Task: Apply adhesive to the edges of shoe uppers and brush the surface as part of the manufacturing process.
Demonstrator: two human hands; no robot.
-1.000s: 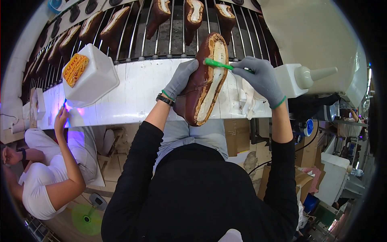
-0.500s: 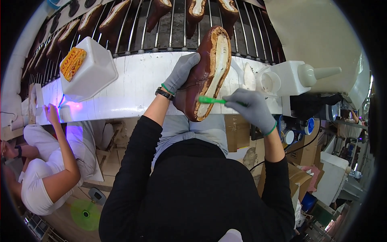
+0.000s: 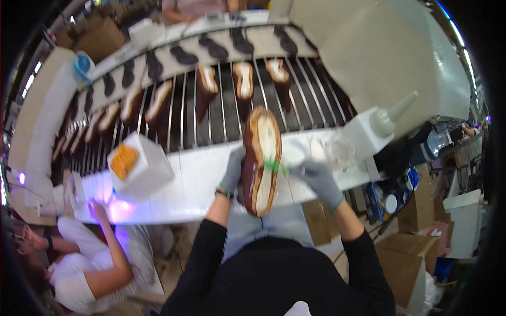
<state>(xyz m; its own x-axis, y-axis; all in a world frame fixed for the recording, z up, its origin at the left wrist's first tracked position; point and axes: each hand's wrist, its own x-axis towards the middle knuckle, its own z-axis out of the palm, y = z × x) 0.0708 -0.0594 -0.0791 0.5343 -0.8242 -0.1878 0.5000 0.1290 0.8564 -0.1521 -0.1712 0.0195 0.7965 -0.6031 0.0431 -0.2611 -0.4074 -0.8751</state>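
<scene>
While the left hand (image 3: 232, 171), in a thin grey glove with a green cuff edge, has its grip clamped on the side of a dark brown leather shoe with a cream underside bordered in tan (image 3: 265, 139), the right hand (image 3: 320, 183), gloved in the same grey, has its grip closed around the handle of a slim green brush (image 3: 282, 169). The shoe is held in front of the person's body, over the white tabletop (image 3: 197, 184), underside facing the camera. The brush head lies over the middle of that underside; with the blur, I cannot say whether the bristles touch it.

To the left, a boxy white plastic container (image 3: 150, 171) with an orange-yellow patch rests on the tabletop. Right of the right hand is a white plastic bottle with a long tapering nozzle (image 3: 363, 137). Beyond, more brown shoes (image 3: 207, 87) sit undersides up on a rack of parallel metal bars (image 3: 182, 126), and black soles (image 3: 213, 47) line a pale ledge behind them. At far left, a co-worker in a white top (image 3: 74, 279) reaches one hand to the tabletop's edge.
</scene>
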